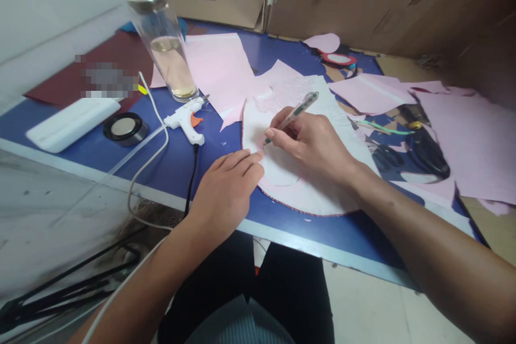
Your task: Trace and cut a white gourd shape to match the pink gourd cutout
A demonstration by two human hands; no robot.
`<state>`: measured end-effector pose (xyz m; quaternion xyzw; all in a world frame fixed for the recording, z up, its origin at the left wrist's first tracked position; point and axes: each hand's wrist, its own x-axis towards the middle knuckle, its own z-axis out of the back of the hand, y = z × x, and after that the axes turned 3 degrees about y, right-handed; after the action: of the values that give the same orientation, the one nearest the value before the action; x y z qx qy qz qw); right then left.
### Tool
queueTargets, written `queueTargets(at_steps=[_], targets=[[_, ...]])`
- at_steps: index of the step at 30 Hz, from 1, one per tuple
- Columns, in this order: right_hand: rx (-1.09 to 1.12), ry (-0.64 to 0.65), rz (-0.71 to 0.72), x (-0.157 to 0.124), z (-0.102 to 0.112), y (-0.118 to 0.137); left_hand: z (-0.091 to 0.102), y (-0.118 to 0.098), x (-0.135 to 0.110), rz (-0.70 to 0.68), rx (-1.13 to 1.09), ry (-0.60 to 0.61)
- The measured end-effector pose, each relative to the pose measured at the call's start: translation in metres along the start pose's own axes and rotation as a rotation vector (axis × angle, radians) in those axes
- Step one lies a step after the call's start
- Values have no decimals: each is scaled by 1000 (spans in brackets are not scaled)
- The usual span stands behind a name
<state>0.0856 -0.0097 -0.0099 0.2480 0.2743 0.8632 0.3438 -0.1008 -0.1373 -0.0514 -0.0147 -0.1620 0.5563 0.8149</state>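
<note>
In my right hand (308,142) is a clear pen (300,107) with a green tip, pinched between thumb and fingers. The tip meets a white rounded sheet (330,193) edged with a dark red line. Faint pencil-like curves show on the sheet near the pen. My left hand (231,183) lies flat with fingers stretched out, its fingertips on the sheet's left edge. Left of that hand, a white hot glue gun (185,121) with an orange trigger rests on the blue table (217,172).
A tall glass bottle (169,59) with pale liquid stands at the back left. A tape roll (126,129) and a white box-like object (72,123) lie left. Pink sheets (226,70) and scraps spread behind and right, near black scissors handles (429,150). Cardboard boxes (363,5) border the back.
</note>
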Motion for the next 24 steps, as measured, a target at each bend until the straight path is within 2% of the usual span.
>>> queueTargets(at_steps=[10,17,24], targets=[[-4,-2,-27,3,0,-4,0,0,0,-2,-6,-4],[41,-148,36,-4,17,-5,0,1,0,3,-23,10],[-146,42,275,-17,21,-34,1,1,0,13,-17,19]])
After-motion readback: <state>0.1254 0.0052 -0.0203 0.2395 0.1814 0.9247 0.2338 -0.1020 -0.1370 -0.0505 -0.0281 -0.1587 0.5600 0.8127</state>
